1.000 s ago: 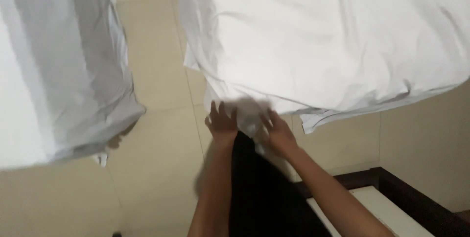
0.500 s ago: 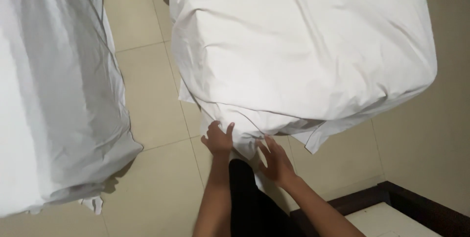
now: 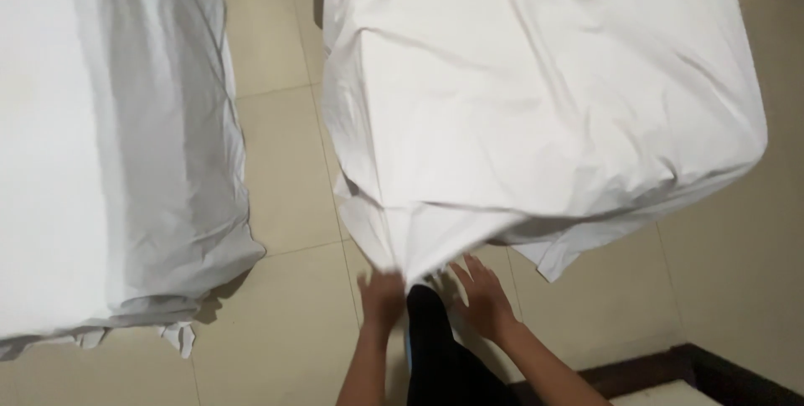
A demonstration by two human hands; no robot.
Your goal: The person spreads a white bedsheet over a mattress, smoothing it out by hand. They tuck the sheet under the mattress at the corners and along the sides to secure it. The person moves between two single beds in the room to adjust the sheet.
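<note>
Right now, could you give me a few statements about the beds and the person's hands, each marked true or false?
1. Two beds with white sheets stand apart, with tiled floor between them. True.
2. The left hand is at the hanging sheet corner of the right bed. True.
3. The right hand is clenched in a fist. False: its fingers are spread open.
4. The left bed is bare of any sheet. False: a white sheet covers it.
5. The floor is dark carpet. False: it is pale tile.
</note>
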